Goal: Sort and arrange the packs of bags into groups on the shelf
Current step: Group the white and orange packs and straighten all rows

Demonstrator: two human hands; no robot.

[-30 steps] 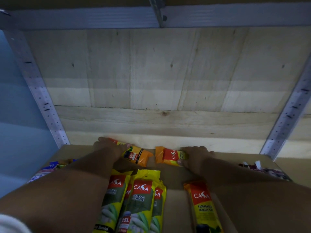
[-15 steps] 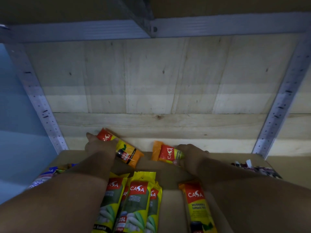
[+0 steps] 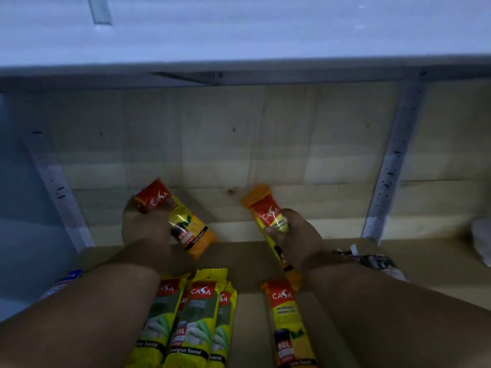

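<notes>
My left hand [image 3: 144,228] holds an orange and yellow CASA bag pack [image 3: 176,217], lifted off the shelf board [image 3: 247,257] and tilted down to the right. My right hand [image 3: 299,236] grips a second orange CASA pack [image 3: 268,212], raised with its top end pointing up and left. On the board below lie three yellow and green CASA packs [image 3: 198,317] side by side, partly under my left forearm. Another orange CASA pack [image 3: 288,322] lies to their right, next to my right forearm.
A blue and white pack [image 3: 62,284] lies at the shelf's left edge. Dark red and white packs [image 3: 377,262] lie at the right behind my right arm. Perforated metal uprights [image 3: 390,166] frame the wooden back wall [image 3: 239,144]. A metal shelf edge [image 3: 239,73] runs overhead.
Both hands have lifted their orange packs off the back of the shelf and drawn them up and toward me. The camera has pulled back and tilted, showing the upper shelf edge.
</notes>
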